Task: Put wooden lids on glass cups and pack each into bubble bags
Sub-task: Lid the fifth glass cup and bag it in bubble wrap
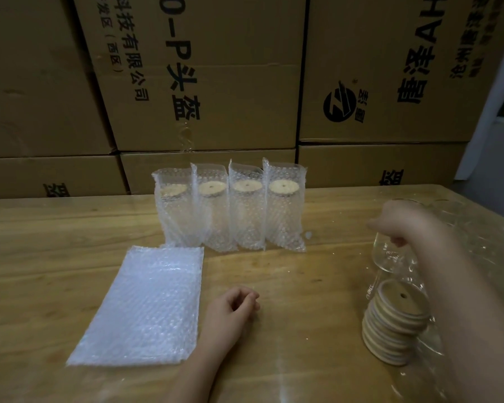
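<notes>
Several lidded glass cups packed in bubble bags [230,207] stand in a row at the middle of the wooden table [56,234]. A flat stack of bubble bags [146,306] lies front left. My right hand [402,222] grips a clear glass cup [389,254] by its upper part and holds it tilted above the table at the right. Just below it leans a stack of round wooden lids [396,321], each with a small hole. My left hand [233,306] rests on the table near the middle, fingers loosely curled, holding nothing.
More clear glass cups [448,210] stand behind my right hand at the far right. Clear plastic wrap [477,257] lies along the right edge. Stacked cardboard boxes [216,82] form a wall right behind the table.
</notes>
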Motion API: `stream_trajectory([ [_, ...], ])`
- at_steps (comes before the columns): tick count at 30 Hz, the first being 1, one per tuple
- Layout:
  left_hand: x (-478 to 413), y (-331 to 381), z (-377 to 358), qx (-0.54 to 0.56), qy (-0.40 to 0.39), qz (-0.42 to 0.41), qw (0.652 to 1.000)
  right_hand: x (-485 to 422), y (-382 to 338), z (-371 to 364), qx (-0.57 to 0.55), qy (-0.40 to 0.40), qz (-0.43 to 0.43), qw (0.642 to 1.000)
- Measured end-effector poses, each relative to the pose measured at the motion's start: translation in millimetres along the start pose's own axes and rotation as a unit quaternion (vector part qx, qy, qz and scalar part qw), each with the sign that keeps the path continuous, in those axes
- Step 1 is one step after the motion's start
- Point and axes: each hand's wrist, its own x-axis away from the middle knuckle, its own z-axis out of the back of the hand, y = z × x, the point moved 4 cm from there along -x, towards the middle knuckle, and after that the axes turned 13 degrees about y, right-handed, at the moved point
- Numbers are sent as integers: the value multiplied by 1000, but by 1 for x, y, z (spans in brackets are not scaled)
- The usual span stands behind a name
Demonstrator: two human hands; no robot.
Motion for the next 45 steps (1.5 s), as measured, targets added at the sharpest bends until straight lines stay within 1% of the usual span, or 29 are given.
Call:
stream_trajectory([
  [4, 0, 0, 1, -6, -1, -3, 1000, 4, -11, -3, 19, 24, 36, 999],
  [6, 0, 0, 1, -7, -3, -3, 1000, 12, -18, -5, 0, 29, 50, 998],
  [9, 1, 2, 1, 1, -10, -5, 1000, 28, -24, 3, -65, 36, 78, 994],
  [11, 1, 5, 3, 33, -6, -14, 999, 42, -31, 13, -118, 28, 144, 982],
  [13, 0, 9, 5, 109, 0, -14, 994, 61, -43, 25, -212, 21, 212, 954],
  [14, 0, 11, 4, 150, -2, 1, 989, 71, -48, 31, -272, 16, 232, 934],
  [16, 0, 14, 2, 224, -25, 67, 972, 92, -62, 37, -382, -25, 255, 888],
  [18, 0, 14, 0, 296, -77, 146, 941, 108, -74, 36, -445, -89, 274, 848],
  [19, 1, 15, 0, 327, -108, 174, 922, 114, -80, 34, -459, -110, 284, 835],
  [21, 4, 17, 1, 375, -156, 204, 891, 120, -89, 29, -467, -122, 301, 823],
  [22, 5, 17, 1, 389, -163, 211, 882, 121, -93, 26, -465, -120, 308, 821],
  [25, 3, 13, 0, 419, -135, 240, 865, 127, -100, 17, -456, -131, 334, 815],
  [28, -4, 9, 1, 429, -114, 252, 860, 132, -103, 7, -459, -153, 351, 802],
  [30, -8, 7, 0, 441, -104, 262, 852, 129, -103, 4, -474, -146, 338, 800],
  [32, -11, 4, -1, 457, -86, 273, 842, 122, -101, 4, -477, -120, 330, 806],
  [34, -14, 2, -1, 456, -79, 278, 842, 119, -99, 4, -462, -112, 339, 812],
  [36, -16, 1, -1, 447, -80, 279, 846, 119, -99, 0, -422, -116, 353, 827],
  [37, -16, 1, -1, 444, -79, 279, 848, 120, -100, -3, -388, -99, 361, 842],
  [39, -16, 1, -2, 444, -72, 275, 850, 122, -104, -7, -305, -36, 376, 874],
  [40, -16, 1, -1, 445, -64, 271, 851, 124, -107, -8, -275, -10, 383, 882],
  [42, -16, 2, 0, 447, -53, 262, 854, 128, -111, -10, -250, 10, 389, 887],
  [45, -16, 3, 0, 441, -38, 246, 863, 133, -116, -11, -255, 26, 386, 886],
])
